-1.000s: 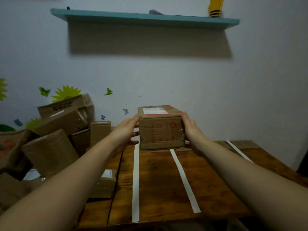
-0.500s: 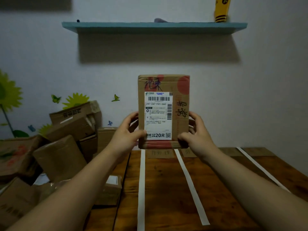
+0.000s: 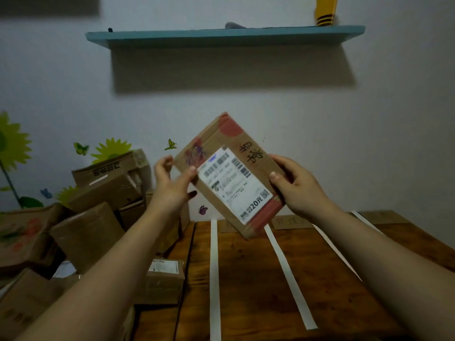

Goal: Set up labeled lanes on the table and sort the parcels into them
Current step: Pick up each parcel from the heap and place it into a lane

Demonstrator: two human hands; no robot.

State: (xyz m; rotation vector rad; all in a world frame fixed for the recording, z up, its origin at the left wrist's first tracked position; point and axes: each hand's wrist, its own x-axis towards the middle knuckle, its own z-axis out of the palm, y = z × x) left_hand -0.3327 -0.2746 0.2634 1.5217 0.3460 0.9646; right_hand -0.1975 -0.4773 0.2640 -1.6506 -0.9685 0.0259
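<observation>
View from the wearer's head, looking forward and down in a dim room. A dark wooden worktop [image 3: 246,279] fills the lower middle and right, its far edge near a pale wall. To its left, off the wood, sits a loose heap of brown cardboard parcels [image 3: 93,217], seemingly the unsorted stock, kept within reach of the left arm. High on the wall hangs a teal shelf [image 3: 221,35], which plays no part here. Long white tape strips [image 3: 214,279] run from the near edge towards the far one, fanning slightly, and divide the wood into lanes. With the lanes laid out, the step in hand reads as sorting. Above the far end of the middle lanes, clear of the wood, a flat cardboard parcel [image 3: 248,153] is held in the air. It is tilted, its upper end leaning left and its broad face turned to the camera, most likely so the address can be read before a lane is picked. The left grip [image 3: 172,185], a bare hand, pinches the parcel's left edge, thumb on the front face and fingers curled behind. The right grip [image 3: 295,185] clasps the right edge the same way, so both are closed round it. A white shipping label [image 3: 234,185] with barcodes covers much of the face, beside dark handwriting. Small handwritten lane tags [image 3: 290,221] lie at the lanes' far end, too blurred to read.
</observation>
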